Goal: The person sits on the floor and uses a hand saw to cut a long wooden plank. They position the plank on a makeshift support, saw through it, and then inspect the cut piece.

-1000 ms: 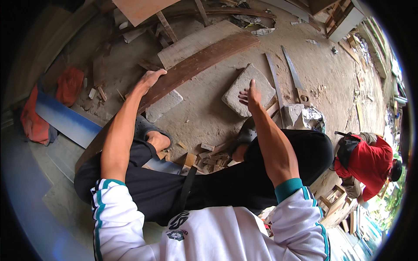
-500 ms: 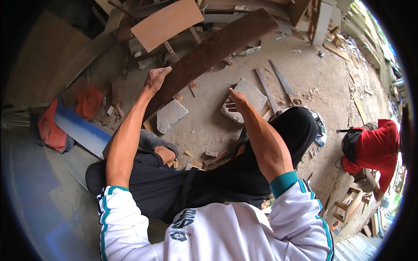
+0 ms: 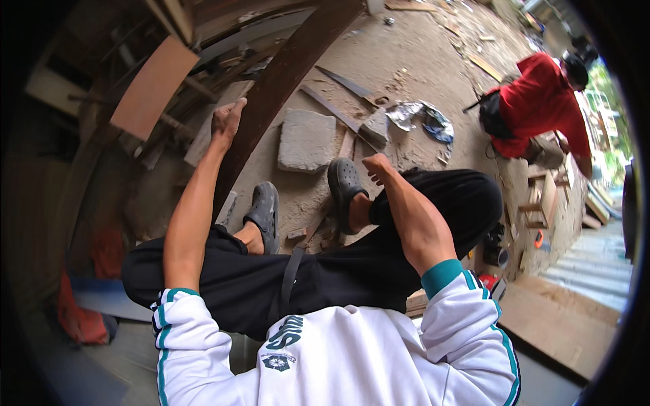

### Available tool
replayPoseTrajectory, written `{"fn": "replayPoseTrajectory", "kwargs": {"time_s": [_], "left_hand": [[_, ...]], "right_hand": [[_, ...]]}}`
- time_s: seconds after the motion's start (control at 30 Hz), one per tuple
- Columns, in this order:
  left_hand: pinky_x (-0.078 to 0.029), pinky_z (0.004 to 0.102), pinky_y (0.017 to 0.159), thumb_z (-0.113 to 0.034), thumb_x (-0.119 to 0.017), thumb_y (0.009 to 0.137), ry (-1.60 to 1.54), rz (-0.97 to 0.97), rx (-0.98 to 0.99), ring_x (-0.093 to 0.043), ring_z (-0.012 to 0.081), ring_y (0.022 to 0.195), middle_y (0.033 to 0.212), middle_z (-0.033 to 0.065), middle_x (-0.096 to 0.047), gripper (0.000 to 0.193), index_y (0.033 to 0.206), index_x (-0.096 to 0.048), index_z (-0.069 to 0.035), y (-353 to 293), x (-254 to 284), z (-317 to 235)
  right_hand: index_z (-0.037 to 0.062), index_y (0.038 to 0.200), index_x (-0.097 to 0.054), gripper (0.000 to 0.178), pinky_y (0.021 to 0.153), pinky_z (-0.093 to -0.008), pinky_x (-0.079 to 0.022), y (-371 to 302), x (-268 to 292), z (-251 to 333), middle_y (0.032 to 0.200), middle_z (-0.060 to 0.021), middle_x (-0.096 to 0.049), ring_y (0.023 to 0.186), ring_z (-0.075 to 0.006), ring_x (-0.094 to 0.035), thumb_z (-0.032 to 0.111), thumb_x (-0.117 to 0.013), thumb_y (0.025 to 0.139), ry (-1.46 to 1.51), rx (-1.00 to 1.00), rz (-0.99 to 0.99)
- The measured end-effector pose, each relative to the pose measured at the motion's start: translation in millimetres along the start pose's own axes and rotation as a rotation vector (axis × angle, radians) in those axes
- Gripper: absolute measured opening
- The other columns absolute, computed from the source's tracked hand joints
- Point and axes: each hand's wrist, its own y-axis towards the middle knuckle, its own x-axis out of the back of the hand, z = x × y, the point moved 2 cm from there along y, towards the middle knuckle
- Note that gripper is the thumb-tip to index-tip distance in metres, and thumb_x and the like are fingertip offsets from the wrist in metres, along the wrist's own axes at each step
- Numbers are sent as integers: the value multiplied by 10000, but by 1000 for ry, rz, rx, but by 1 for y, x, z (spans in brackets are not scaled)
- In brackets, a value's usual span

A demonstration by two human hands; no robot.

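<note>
A long dark brown wooden board point(image 3: 274, 84) slants from beside my left leg up toward the far side. Closed on its left edge is my left hand point(image 3: 227, 122), thumb uppermost and fingers partly hidden. Over the ground by my right shoe, my right hand point(image 3: 380, 169) hangs in the air with loosely bent fingers and nothing visible in it. A grey stone block point(image 3: 307, 141) lies between the board and that hand. Just beyond the block are a handsaw point(image 3: 353, 86) and a long flat metal strip point(image 3: 332, 109).
A person in a red shirt point(image 3: 542, 101) bends down at the right, near a small wooden frame point(image 3: 539, 203). Crumpled silvery plastic point(image 3: 426, 120) lies right of the saw. Scrap wood and a tan panel point(image 3: 154, 88) crowd the left. My dark clogs point(image 3: 263, 213) rest on the dusty ground.
The view has swung to the right, so the block and saws appear further left. The board now looks steeper. My right hand no longer overlaps the block; my left keeps its grip.
</note>
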Motion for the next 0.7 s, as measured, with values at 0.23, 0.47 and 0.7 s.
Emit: {"fn": "replayPoseTrajectory", "kwargs": {"time_s": [0.23,0.47,0.7], "left_hand": [[-355,345,559,-475,-596,862,84,147,117,-422,121,566,555,20,-407,529,636,-528,-2,28,-108,41],[-398,356,588,-497,-589,863,183,164,202,-486,151,579,568,65,-481,535,700,-596,12,21,-158,110],[-364,329,546,-413,-610,887,115,211,262,-426,99,562,548,7,-435,483,663,-561,11,15,-179,120]], "right_hand": [[-49,844,-686,362,594,-423,-560,63,-16,-107,872,-171,-685,737,-290,-679,289,-558,825,-59,-15,-274],[-5,1010,-704,340,930,-426,-487,98,-6,-127,1053,-268,-663,1048,-402,-631,261,-584,834,41,-148,-486],[83,1022,-696,234,839,-427,-505,163,31,-140,987,-194,-694,963,-367,-657,246,-623,871,158,94,-612]]}}
